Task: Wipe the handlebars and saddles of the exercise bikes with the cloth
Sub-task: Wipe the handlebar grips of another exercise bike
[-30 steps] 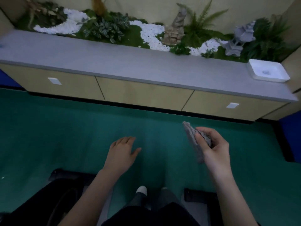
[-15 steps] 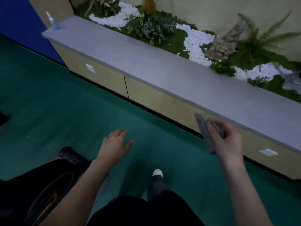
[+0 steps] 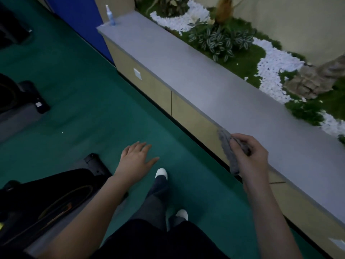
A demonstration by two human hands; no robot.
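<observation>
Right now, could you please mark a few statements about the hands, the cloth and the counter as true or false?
1. The right hand holds a grey cloth. True.
2. The left hand holds a second cloth. False: it is open, its fingers are straight, and it holds nothing.
3. A bottle stands at the far end of the counter. True.
4. The cloth lies flat on the counter. False: it hangs from the right hand.
</observation>
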